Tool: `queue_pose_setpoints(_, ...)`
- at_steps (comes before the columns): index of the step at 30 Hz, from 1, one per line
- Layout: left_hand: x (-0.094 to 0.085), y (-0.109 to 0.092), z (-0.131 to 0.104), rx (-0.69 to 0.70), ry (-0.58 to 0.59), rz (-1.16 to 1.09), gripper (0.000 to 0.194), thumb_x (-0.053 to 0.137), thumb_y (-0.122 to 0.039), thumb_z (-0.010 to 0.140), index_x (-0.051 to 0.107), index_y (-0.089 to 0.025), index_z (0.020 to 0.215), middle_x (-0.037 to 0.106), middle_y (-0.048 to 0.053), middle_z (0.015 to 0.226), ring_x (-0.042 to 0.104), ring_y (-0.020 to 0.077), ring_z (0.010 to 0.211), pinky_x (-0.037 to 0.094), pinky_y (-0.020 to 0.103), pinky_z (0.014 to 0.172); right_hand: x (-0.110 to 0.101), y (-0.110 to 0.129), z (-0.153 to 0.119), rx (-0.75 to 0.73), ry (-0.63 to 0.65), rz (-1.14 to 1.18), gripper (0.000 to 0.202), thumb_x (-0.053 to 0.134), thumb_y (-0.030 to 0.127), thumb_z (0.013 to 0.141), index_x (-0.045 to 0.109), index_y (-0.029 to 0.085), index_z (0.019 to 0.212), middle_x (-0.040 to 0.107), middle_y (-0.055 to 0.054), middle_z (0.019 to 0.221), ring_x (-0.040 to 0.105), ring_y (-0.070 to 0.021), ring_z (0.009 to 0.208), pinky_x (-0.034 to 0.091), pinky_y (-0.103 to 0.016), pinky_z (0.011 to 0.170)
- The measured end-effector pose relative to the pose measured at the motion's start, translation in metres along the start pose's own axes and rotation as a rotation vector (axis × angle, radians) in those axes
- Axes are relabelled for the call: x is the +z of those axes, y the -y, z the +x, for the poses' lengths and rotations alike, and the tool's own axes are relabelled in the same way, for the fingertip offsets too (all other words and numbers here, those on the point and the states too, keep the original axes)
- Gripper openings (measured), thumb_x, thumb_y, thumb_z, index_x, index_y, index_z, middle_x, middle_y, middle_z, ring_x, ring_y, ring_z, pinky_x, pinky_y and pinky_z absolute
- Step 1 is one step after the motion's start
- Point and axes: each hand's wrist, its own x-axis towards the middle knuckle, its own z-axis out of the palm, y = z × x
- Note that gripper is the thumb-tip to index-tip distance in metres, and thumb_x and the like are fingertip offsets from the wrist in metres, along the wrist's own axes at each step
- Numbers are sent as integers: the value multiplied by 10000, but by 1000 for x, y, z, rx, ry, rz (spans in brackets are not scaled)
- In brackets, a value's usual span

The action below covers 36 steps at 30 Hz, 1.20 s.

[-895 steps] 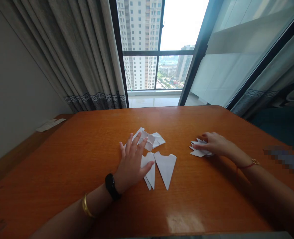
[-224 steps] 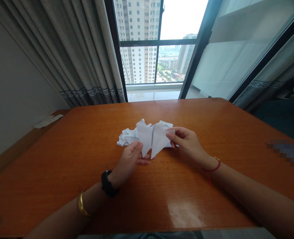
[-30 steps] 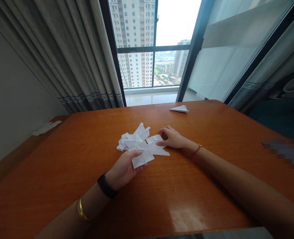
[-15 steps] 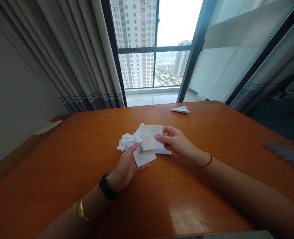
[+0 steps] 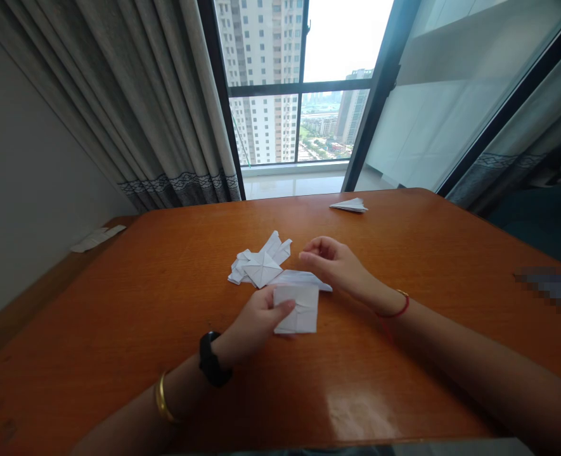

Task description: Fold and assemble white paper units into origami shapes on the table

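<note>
My left hand [image 5: 261,316] is closed on a small square of folded white paper [image 5: 303,316], its thumb pressed on the front face. Crease lines cross this square, and its back is hidden. To the upper right, my right hand [image 5: 335,259] hovers with loosely curled fingers and no paper visible in them. Just beyond the left hand lies a heap of folded paper pieces [image 5: 237,271], topped by a creased, pointed piece [image 5: 262,268]. A long flat folded strip of paper [image 5: 303,277] lies behind the held square and is partly covered by it.
A narrow folded paper wedge [image 5: 350,205] lies near the far edge of the wooden table [image 5: 132,354]. At the far left, a pale sheet [image 5: 98,239] rests on a lower wooden surface. A blurred patch [image 5: 553,291] covers something at the right. Curtains and a window stand behind.
My right hand has let go of the paper square. My left hand now holds the square lower and nearer to me. The pointed piece on the heap shows more fully.
</note>
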Motion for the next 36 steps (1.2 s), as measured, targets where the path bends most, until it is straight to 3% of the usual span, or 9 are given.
queue_pose_setpoints(2, 3, 2, -5, -19, 157, 97, 432, 714, -441, 778, 598, -131, 1055, 658, 53, 837, 637, 182, 722, 553, 278, 583, -5, -5, 10, 8, -89, -106, 283, 615, 451, 793, 575, 171, 811, 563, 18, 694, 465, -110, 581, 366, -245, 532)
queue_pose_setpoints(5, 8, 3, -12, 0, 274, 218, 357, 642, -418, 838, 590, -133, 1046, 625, 36, 800, 612, 160, 701, 526, 259, 593, 2, -15, 27, 24, -5, -352, 226, 602, 387, 794, 620, 162, 777, 604, 3, 693, 516, -127, 618, 381, -250, 566)
queue_pose_setpoints(12, 9, 5, -13, 48, 239, 345, 246, 591, -338, 867, 584, -129, 998, 583, 12, 759, 557, 123, 636, 498, 239, 570, 61, -15, 62, 53, 58, -496, 270, 798, 371, 582, 679, 188, 741, 664, -48, 801, 574, -198, 742, 366, -275, 605)
queue_pose_setpoints(14, 9, 6, -11, 35, 221, 305, 238, 609, -328, 850, 579, -133, 984, 586, 7, 747, 569, 126, 635, 508, 238, 564, 69, -13, 70, 77, 73, -483, 290, 845, 322, 499, 657, 181, 669, 642, -36, 724, 567, -192, 700, 360, -267, 582)
queue_pose_setpoints(16, 8, 8, -9, -9, 202, 232, 238, 637, -318, 821, 576, -131, 955, 604, 15, 742, 589, 138, 633, 520, 240, 543, 67, -11, 72, 77, 91, -428, 225, 813, 292, 562, 634, 177, 636, 614, -8, 664, 549, -156, 643, 359, -249, 560)
queue_pose_setpoints(21, 6, 7, 1, -117, 49, -112, 298, 635, -285, 799, 573, -119, 1038, 670, 85, 834, 637, 182, 644, 543, 262, 469, 27, 10, 41, 46, 57, -194, 231, 617, 391, 805, 631, 161, 793, 566, 27, 642, 453, -88, 523, 346, -226, 491)
queue_pose_setpoints(25, 5, 1, 7, -75, -141, -288, 339, 549, -250, 861, 532, -154, 1185, 665, 123, 1050, 667, 214, 787, 575, 291, 523, -2, 24, -8, 187, 125, 226, 323, 694, 475, 749, 602, 166, 754, 496, 48, 516, 401, -74, 443, 271, -218, 429)
queue_pose_setpoints(30, 8, -3, 7, -23, -165, -318, 399, 484, -232, 894, 499, -156, 1285, 646, 146, 1153, 672, 256, 884, 570, 289, 532, 0, 3, -39, 267, 255, 220, 367, 713, 484, 728, 575, 154, 808, 524, 54, 507, 406, -60, 406, 267, -206, 421)
queue_pose_setpoints(36, 6, 5, 6, 36, -80, -269, 514, 521, -468, 913, 502, -137, 1307, 660, 159, 1132, 659, 277, 929, 572, 325, 624, 14, -17, -41, 214, 156, 170, 443, 714, 454, 732, 480, 190, 999, 496, 90, 591, 446, -79, 407, 307, -220, 412)
